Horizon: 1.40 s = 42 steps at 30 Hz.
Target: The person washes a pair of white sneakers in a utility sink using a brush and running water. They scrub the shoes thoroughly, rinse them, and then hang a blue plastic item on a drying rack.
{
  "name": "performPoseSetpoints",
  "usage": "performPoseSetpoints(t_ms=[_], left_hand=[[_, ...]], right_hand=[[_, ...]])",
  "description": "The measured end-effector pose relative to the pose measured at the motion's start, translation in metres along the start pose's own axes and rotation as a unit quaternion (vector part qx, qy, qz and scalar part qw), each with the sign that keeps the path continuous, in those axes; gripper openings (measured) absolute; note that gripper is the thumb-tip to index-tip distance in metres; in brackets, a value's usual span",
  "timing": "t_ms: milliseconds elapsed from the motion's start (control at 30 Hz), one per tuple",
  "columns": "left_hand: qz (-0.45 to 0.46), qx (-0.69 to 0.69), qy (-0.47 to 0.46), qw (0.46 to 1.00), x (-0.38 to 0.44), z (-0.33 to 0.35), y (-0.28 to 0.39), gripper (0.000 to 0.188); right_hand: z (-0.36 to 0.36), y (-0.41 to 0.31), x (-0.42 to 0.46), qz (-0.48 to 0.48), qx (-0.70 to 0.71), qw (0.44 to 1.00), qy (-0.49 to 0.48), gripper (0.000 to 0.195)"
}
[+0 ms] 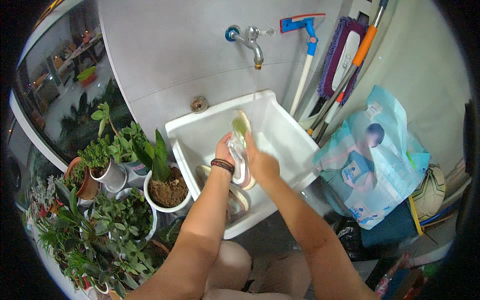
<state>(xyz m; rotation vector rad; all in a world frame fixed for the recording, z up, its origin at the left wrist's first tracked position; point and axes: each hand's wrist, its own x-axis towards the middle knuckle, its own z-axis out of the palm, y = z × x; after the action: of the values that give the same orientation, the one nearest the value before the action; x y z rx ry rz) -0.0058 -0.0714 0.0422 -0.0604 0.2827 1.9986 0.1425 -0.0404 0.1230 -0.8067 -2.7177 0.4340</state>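
Over a white utility sink (296,138), my left hand (225,150) grips a light-coloured shoe (239,165) from its left side. My right hand (262,161) is at the shoe's right side, its fingers closed around something mostly hidden, perhaps the handle of the blurred green thing, possibly a brush (240,126), at the shoe's upper end. Another shoe (238,204) lies in the sink's lower left, partly behind my left forearm. A thin stream of water falls from the metal tap (258,56) behind the shoe.
Potted plants (127,217) crowd the left side, one white pot (168,208) close beside the sink. A squeegee (300,75) and a purple flat mop (343,56) lean at the back right. A large blue plastic package (375,165) and a ball (429,191) are at the right.
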Motion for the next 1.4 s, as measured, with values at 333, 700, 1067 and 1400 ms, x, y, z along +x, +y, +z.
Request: performPoseSetpoints(t_ms=[333,700,1067,1400], left_hand=[[0.173,0.287,0.103,0.936,-0.03,0.047,-0.026,0.032],[0.315,0.597,-0.056,0.736,-0.032,0.049,-0.032,0.036],[0.373,0.851,-0.048,0.366,-0.007,0.005,-0.055,0.03],[0.263,0.872,-0.081,0.406,-0.004,0.004,-0.054,0.038]], right_hand=[[-0.063,0.023,0.053,0.015,0.015,0.998,0.064,0.05],[-0.095,0.06,0.07,0.038,0.067,0.997,-0.004,0.046],[-0.067,0.022,0.027,-0.013,-0.136,0.987,-0.083,0.048],[-0.063,0.045,0.031,-0.021,-0.104,0.99,-0.096,0.048]])
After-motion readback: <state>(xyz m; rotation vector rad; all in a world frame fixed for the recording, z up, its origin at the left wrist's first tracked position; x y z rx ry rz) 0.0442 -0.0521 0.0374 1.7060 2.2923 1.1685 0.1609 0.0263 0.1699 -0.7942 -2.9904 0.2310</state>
